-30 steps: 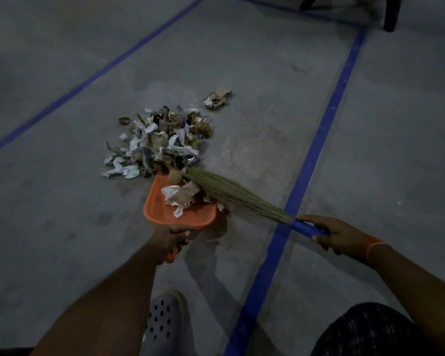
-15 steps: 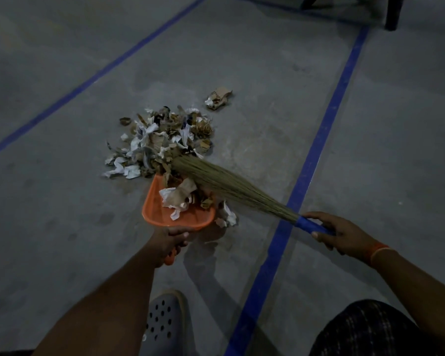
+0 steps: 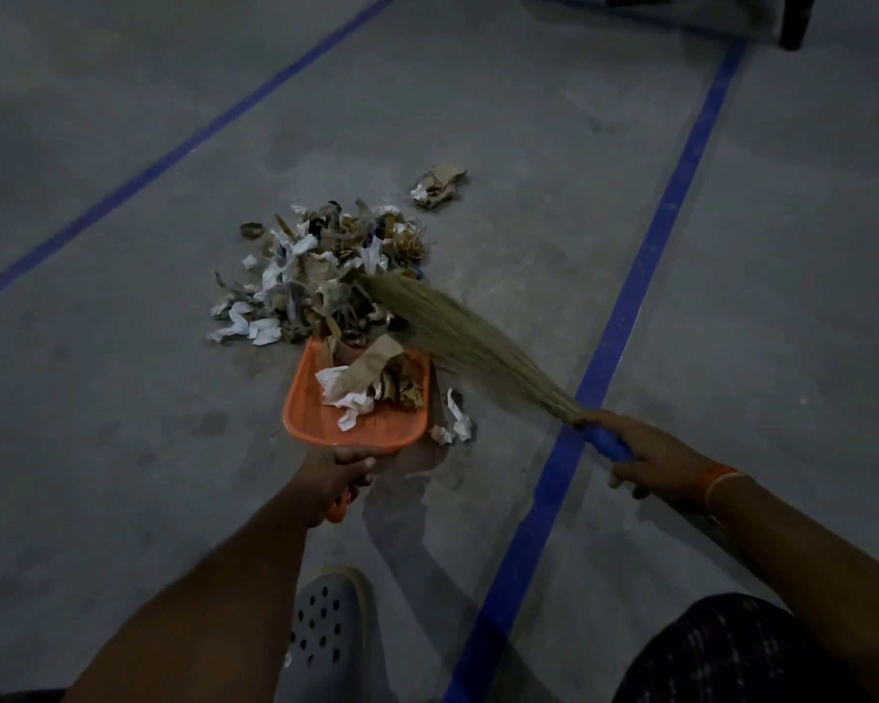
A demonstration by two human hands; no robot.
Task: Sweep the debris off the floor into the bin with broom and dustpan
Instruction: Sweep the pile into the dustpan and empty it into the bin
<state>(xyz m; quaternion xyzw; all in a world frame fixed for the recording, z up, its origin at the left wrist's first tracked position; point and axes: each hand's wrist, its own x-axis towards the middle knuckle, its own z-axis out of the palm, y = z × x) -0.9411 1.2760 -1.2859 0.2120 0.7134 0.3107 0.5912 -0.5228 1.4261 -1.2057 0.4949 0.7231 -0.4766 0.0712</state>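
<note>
On a grey concrete floor [image 3: 123,449] crossed by blue painted lines [image 3: 645,256], a person crouches over a heap of torn white paper, brown cardboard scraps and dry leaves [image 3: 321,276]. The left hand [image 3: 333,479] grasps the handle of a flat orange plastic dustpan [image 3: 315,418], fingers curled round it so that only a bit of the orange grip shows below the hand. The pan lies on the floor with its open mouth touching the near edge of the heap, and it already carries a crumpled white paper and some brown scraps [image 3: 371,380] in its far right part. The right hand [image 3: 650,461], with an orange band [image 3: 716,482] at the wrist, grips the blue handle of a soft grass broom [image 3: 458,337]; the straw-coloured bristles slant up and left from the hand, and their tips rest on the right side of the heap, just beyond the pan's mouth. A few white paper bits [image 3: 455,423] lie on the floor just beside the pan's right wall. A separate crumpled cardboard lump [image 3: 437,187] sits apart, beyond the heap. A grey perforated clog [image 3: 326,636] shows near the bottom edge, between the two arms.
</note>
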